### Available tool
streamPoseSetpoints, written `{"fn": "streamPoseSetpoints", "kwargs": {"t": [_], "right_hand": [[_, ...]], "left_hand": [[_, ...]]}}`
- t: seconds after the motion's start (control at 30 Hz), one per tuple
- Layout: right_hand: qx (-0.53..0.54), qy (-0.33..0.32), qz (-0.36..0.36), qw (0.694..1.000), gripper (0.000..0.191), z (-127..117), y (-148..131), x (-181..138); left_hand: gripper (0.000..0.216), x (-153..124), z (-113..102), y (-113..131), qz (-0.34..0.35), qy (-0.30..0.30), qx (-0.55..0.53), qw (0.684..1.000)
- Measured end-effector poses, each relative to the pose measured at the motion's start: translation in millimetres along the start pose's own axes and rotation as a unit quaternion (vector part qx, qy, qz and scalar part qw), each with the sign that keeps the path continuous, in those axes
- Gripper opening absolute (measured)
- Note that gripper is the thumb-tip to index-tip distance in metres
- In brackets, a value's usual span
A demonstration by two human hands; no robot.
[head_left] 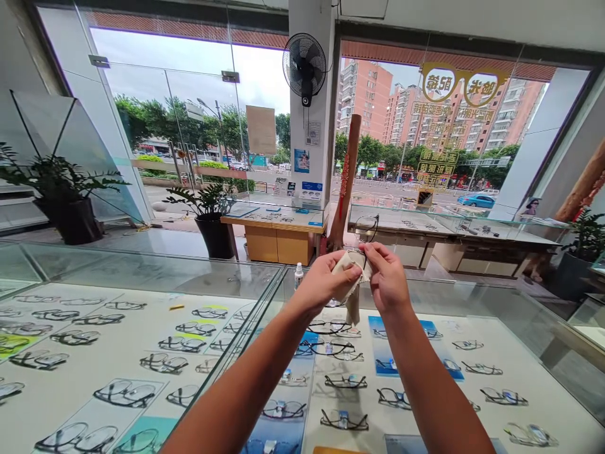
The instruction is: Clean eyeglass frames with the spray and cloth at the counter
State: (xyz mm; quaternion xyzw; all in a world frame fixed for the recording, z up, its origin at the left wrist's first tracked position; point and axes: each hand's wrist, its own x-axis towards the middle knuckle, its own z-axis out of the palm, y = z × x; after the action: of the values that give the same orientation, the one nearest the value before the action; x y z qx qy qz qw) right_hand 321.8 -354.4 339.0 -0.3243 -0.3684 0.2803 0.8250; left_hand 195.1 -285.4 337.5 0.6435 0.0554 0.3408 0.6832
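Note:
Above the glass display case, my left hand (326,277) pinches a beige cloth (353,306) that hangs down below the fingers. Close beside it, my right hand (388,277) grips a thin dark-framed pair of eyeglasses (370,228). Part of the frame rises above the fingers, and the rest is covered by the cloth and hands. The cloth appears wrapped over one lens, though the lens itself is hidden. A small white bottle (299,276) stands on the case just left of my left hand.
Several eyeglasses lie inside the glass display case (406,429) under my arms, and more fill the left case (127,343). A wooden counter (271,243), a potted plant (215,233) and a wall fan (305,63) are farther off by the windows.

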Motion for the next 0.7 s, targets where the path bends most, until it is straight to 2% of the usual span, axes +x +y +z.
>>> {"fn": "streamPoseSetpoints", "kwargs": {"t": [0.1,0.23,0.33,0.5,0.7], "right_hand": [[-0.02,-0.012,-0.003,1.0,0.028,3,4,-3],[-0.034,-0.035,-0.001,0.999,0.028,5,9,-4],[-0.027,-0.036,-0.003,0.999,0.03,4,11,-3],[-0.02,-0.016,-0.016,1.0,0.031,2,6,0],[-0.071,-0.023,-0.047,0.996,0.03,4,11,-2]], "left_hand": [[0.052,3,2,-6,0.017,0.049,0.007,0.999],[0.054,8,2,-11,0.046,0.08,-0.002,0.996],[0.053,10,-1,-11,0.059,0.073,0.008,0.996],[0.051,9,-4,-6,0.053,0.026,0.002,0.998],[0.054,11,-7,-6,0.058,0.072,0.025,0.995]]}}
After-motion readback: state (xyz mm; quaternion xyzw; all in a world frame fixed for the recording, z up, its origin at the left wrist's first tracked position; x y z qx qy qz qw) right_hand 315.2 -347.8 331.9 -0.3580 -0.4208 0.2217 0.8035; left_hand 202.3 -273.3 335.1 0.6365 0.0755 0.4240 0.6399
